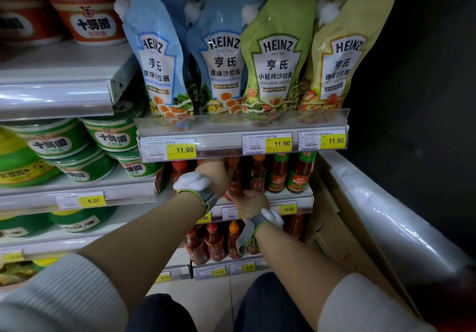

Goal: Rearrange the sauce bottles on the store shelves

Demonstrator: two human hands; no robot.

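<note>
Sauce bottles (257,174) on the middle shelf (291,197) are being handled by both hands at once. The left hand (215,174) is reached in under the price rail (242,142), its fingers hidden behind the rail and the bottles, so whether anything is gripped cannot be told. The right hand (251,201) is closed around the lower body of a red bottle with an orange cap (235,177) at the front edge of that shelf, just below and right of the left hand.

Beside the held bottle, toward the right end of the same shelf, one more red bottle and two green-labelled bottles (288,174) stand upright in a row — these look settled. To the left of the held bottle a red cap is seen, partly covered by the left wrist. On the shelf below the middle shelf, further red bottles (211,241) stand close together. Above the price rail, four salad-dressing pouches (257,56) lean upright, untouched.

The work is judged to be midway: the right end appears ordered, the left part is under rearrangement, and the lower row may remain to be done. The bottles are slim, dark red, plastic-looking, with red or orange caps — detail is dimmed by shadow.
</note>
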